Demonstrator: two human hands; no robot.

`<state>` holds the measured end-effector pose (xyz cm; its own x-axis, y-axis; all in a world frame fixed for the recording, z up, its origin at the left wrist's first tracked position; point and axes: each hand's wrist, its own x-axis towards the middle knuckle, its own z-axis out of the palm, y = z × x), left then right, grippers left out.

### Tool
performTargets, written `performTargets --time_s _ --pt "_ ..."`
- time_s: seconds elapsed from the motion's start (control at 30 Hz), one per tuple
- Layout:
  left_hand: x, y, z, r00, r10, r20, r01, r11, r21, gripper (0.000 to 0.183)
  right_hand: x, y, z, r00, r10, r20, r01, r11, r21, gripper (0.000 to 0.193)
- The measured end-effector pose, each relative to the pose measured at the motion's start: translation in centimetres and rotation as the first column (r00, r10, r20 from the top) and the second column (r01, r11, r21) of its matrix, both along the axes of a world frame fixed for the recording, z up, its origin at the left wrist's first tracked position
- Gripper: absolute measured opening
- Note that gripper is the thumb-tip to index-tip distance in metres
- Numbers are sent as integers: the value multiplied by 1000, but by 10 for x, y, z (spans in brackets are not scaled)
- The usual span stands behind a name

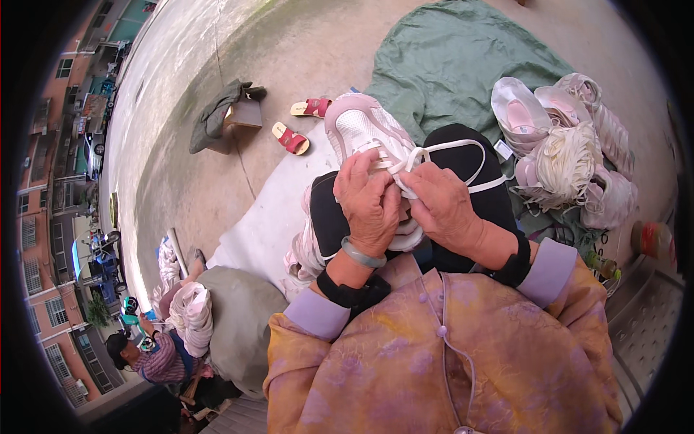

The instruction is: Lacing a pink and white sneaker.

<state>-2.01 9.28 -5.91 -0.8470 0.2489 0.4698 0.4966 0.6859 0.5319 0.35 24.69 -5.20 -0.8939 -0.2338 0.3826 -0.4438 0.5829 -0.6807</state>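
Slippers point(291, 139) lie left of the sneaker point(358, 124), piled shoes point(567, 148) right.

Red slippers point(291, 139), crumpled green sheet point(463, 58), cloth-draped box point(246, 115), person in stripes point(166, 359)

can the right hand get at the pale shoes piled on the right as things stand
Probably yes, with a stretch: between the right hand and the pale shoes there is little but the black-clad knee, though that hand seems busy with the white lace.

The left hand point(367, 204) touches a pink-and-white shoe point(356, 124) while the right hand point(442, 205) pinches its white lace point(415, 155); more shoes point(566, 155) lie rightward of them, red slippers point(292, 140) leftward.
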Motion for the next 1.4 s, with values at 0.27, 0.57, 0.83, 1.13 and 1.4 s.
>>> performTargets --time_s 0.27,0.57,0.83,1.13,1.4 --pt "-4 14 2 999 -40 -19 40 999 11 12 4 2 -9 984 -115 -139 117 993 8 39" --pt "15 -5 38 996 -89 -20 78 945 -319 8 15 20 -8 991 -123 -42 124 992 20 48" --pt "96 -160 2 939 325 110 -205 789 -579 6 10 18 -11 987 -126 -99 128 991 23 38" --pt "121 -179 -29 919 292 265 -194 920 -339 12 10 18 -2 998 -65 -21 65 998 -1 41" --pt "31 -102 2 977 122 172 -112 992 -65 32 -21 21 8 966 -108 234 174 944 -282 28"
